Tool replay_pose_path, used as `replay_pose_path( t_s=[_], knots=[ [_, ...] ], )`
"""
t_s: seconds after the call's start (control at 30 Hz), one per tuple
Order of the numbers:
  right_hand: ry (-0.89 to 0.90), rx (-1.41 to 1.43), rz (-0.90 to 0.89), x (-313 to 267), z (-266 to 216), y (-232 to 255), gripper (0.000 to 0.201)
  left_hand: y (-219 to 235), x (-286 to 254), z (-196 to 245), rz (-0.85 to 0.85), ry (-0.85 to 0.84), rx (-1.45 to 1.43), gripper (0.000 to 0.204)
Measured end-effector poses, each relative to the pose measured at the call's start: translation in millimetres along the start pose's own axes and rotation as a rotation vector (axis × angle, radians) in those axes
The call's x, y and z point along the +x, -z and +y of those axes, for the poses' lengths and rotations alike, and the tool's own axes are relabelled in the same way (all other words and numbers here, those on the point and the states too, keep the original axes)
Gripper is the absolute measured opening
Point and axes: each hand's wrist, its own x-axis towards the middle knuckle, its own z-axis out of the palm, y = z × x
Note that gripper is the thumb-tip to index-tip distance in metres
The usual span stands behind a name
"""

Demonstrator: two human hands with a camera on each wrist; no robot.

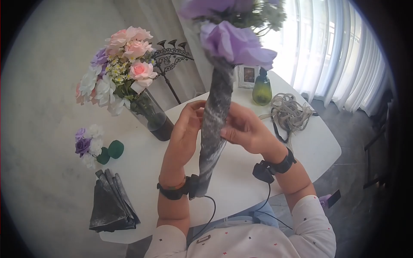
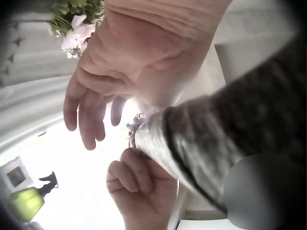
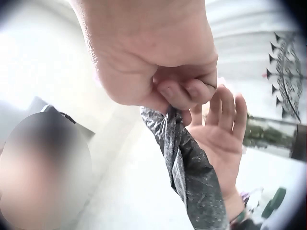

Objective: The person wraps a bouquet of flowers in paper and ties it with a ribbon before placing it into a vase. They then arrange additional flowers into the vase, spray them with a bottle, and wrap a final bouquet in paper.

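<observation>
Upright in front of my chest stands a bouquet with large purple flowers (image 1: pixel 236 43) and a dark grey, marbled wrap (image 1: pixel 215 112) around its stems. My right hand (image 1: pixel 247 131) grips the wrap from the right; its curled fingers pinch a gathered fold of the wrap (image 3: pixel 199 177) in the right wrist view. On the other side, my left hand (image 1: pixel 184 133) is held up close beside the wrap. In the left wrist view that left hand (image 2: pixel 129 62) has loose, extended fingers, with nothing held between them.
On the white table (image 1: pixel 241 172) stand a glass vase of pink and white flowers (image 1: pixel 150 114), a green bottle (image 1: pixel 262 89) and a picture frame (image 1: pixel 248 76). A heap of ribbon (image 1: pixel 292 112) lies right, folded dark wrapping sheets (image 1: pixel 112 202) and small flowers (image 1: pixel 88 144) left.
</observation>
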Motion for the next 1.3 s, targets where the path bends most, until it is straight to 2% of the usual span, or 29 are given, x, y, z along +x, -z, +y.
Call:
replay_pose_path(
  t_s=[0.03, 0.1, 0.17, 0.2, 0.23, 0.27, 0.37, 0.43, 0.47, 0.53, 0.57, 0.6, 0.63, 0.67, 0.73, 0.8, 0.83, 0.9, 0.93, 1.03, 1.1, 1.17, 1.23, 1.3],
  knots=[
    [0.037, -0.084, 0.176, 0, -7, 2, 0.036, 0, -1, 1, -0.013, -0.004, -0.004, 0.049],
    [0.095, -0.184, 0.222, 1, -4, 11, 0.035, -3, -5, 4, -0.006, 0.021, 0.315, 0.042],
    [0.159, -0.314, 0.378, 2, 0, 16, 0.032, -6, -6, 8, -0.037, 0.041, 0.381, 0.036],
    [0.161, -0.314, 0.385, 5, 5, 23, 0.032, -9, -7, 6, -0.034, -0.017, 0.527, 0.036],
    [0.237, -0.441, 0.441, 9, 11, 32, 0.03, -10, -8, 5, -0.029, -0.075, 0.673, 0.036],
    [0.313, -0.568, 0.495, 11, 14, 36, 0.028, -11, -6, 5, -0.034, -0.075, 0.674, 0.036],
    [0.337, -0.614, 0.565, 10, 16, 29, 0.027, -16, -3, 1, -0.053, -0.056, 0.76, 0.038],
    [0.298, -0.647, 0.536, 9, 27, 24, 0.027, -24, 3, -13, 0.106, -0.057, 0.503, 0.035],
    [0.257, -0.679, 0.507, 9, 31, 21, 0.027, -32, 4, -20, 0.103, -0.058, 0.504, 0.035],
    [0.265, -0.597, 0.501, 12, 33, 11, 0.027, -46, 7, -34, 0.355, -0.118, 0.435, 0.032],
    [0.27, -0.517, 0.49, 12, 33, 9, 0.027, -42, 7, -38, 0.353, -0.119, 0.435, 0.032],
    [0.189, -0.565, 0.441, 11, 33, 16, 0.028, -36, 6, -41, 0.34, -0.014, 0.354, 0.033],
    [0.19, -0.566, 0.442, 12, 35, 20, 0.028, -32, 7, -42, 0.327, 0.091, 0.271, 0.037],
    [0.141, -0.472, 0.38, 13, 36, 23, 0.031, -29, 7, -41, 0.325, 0.091, 0.271, 0.037],
    [0.093, -0.377, 0.322, 15, 36, 28, 0.033, -26, 10, -39, 0.3, 0.292, -0.009, 0.045],
    [-0.066, -0.259, 0.322, 18, 34, 32, 0.039, -27, 10, -39, 0.258, 0.34, -0.118, 0.051],
    [-0.061, -0.261, 0.325, 19, 34, 33, 0.039, -27, 9, -38, 0.213, 0.388, -0.228, 0.056],
    [-0.073, 0.006, 0.199, 20, 35, 37, 0.034, -28, 9, -36, 0.154, 0.417, -0.324, 0.057],
    [-0.073, 0.005, 0.207, 20, 35, 38, 0.034, -29, 9, -36, 0.099, 0.447, -0.422, 0.059],
    [-0.071, -0.037, 0.248, 16, 30, 42, 0.028, -31, 12, -46, 0.056, 0.446, -0.518, 0.059],
    [-0.181, -0.078, 0.283, 14, 23, 42, 0.026, -30, 11, -51, 0.015, 0.359, -0.466, 0.058],
    [-0.14, -0.142, 0.329, 13, 26, 43, 0.02, -30, 13, -55, 0.046, 0.274, -0.331, 0.058],
    [0.026, -0.3, 0.329, 14, 29, 43, 0.022, -26, 15, -54, 0.047, 0.231, -0.251, 0.058],
    [-0.042, -0.335, 0.339, 15, 28, 45, 0.023, -15, 16, -58, -0.021, 0.19, -0.279, 0.052]
  ],
)
